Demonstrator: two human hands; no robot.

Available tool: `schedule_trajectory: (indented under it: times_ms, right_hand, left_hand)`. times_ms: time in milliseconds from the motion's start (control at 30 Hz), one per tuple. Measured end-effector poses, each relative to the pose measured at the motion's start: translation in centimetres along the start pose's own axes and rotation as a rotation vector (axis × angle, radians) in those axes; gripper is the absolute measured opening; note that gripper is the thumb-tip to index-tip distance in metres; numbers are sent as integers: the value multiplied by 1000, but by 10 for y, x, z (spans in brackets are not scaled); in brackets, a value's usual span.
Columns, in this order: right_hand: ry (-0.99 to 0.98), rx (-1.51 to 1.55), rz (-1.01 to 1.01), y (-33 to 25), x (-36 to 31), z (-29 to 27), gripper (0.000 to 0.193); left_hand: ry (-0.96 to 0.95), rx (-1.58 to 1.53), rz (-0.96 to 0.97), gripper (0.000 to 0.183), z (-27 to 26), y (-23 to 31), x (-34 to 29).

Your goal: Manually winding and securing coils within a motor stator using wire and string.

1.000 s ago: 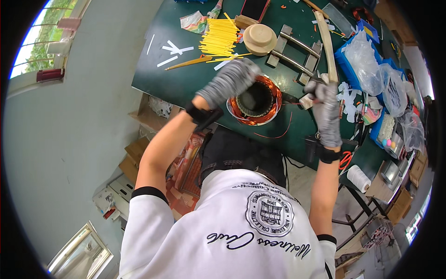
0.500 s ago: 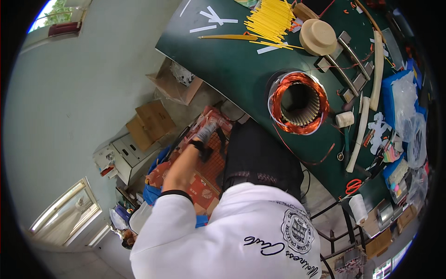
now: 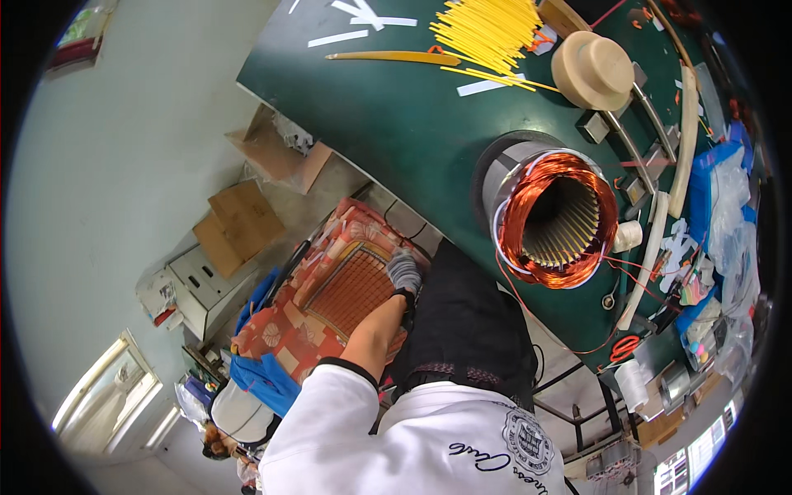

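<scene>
My left hand [image 3: 403,271], in a grey glove with a dark band at the wrist, hangs low beside my dark trousers. It is nearest the edge of a red patterned padded seat [image 3: 276,318] with a woven-looking centre. Its fingers are partly turned away, so I cannot make out whether they hold anything. My right hand is out of sight. On the green table [image 3: 396,107] to the right sits a motor stator [image 3: 528,219] with orange copper windings at its open end. Thin reddish lead wires trail from it across the table.
Yellow sticks [image 3: 487,33], white paper strips [image 3: 338,38] and a stepped wooden disc [image 3: 590,70] lie on the far side. Wooden mallet-like handles [image 3: 645,264], red scissors [image 3: 624,347] and a white thread spool [image 3: 627,237] are at right. A cardboard box [image 3: 239,223] stands left.
My left hand has moved right along the seat, closer to my leg. The view has shifted, and the stator shows larger and lower, its open end turned more toward me.
</scene>
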State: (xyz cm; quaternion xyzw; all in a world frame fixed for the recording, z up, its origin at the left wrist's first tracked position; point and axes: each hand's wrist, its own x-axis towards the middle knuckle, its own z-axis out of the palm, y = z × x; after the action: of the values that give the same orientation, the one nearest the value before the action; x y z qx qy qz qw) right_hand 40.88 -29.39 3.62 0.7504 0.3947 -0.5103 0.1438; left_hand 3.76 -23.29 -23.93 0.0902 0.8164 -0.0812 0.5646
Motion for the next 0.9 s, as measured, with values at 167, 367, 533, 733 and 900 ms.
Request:
schedule_trajectory:
  times_ms: [167,367,533,733,900]
  right_hand:
    - [-85,5,-24,-8,-6,13,27]
    - [-142,40,-91,-9,-6,31,27]
    - [-83,35,-49,-2,-4,35,27]
    - [-100,84,-84,-15,4,52,28]
    - [-85,140,-70,-13,1,74,28]
  left_hand:
    - [274,887,851,34,35,-59,104]
    - [525,1019,1092,30,54,-148,197]
    - [73,987,926,32,23,-114,106]
    - [-293,1939,494,11,-123,-84,-84]
    - [-93,1228,70,13,-275,-271,-51]
